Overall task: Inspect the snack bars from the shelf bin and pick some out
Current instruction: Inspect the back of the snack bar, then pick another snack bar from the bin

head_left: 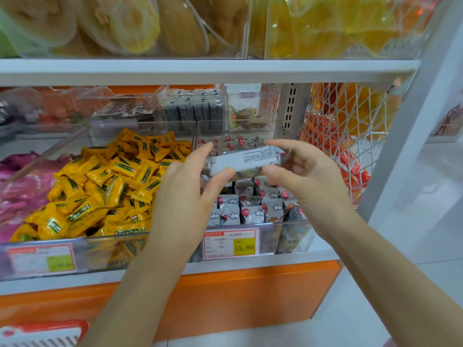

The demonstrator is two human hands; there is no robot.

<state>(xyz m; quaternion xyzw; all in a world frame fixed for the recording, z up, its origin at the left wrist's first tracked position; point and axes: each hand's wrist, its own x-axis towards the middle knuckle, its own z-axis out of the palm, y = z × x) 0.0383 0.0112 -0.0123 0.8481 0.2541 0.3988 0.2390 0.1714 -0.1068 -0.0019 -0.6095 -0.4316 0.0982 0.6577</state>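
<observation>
Sideways, both hands [190, 186] [305, 176] pinch the snack bar [246, 160] by its ends.

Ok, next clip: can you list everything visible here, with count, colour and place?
Held snack bar: one, grey-white wrapper, printed back facing the camera, above the right bin.
Grey snack bars: many, grey with cloud and red marks, right clear bin.
Yellow snacks: many, yellow-orange, middle bin.
Pink packs: several, pink, far left.
Price tag: one, red-white, yellow 15.80 patch, right bin's front.
Upper shelf tubs: several, clear, yellow contents.
Wire basket: one, white, orange packs, right.
Left hand: fingers on bar's left end.
Right hand: fingers on bar's right end.
</observation>
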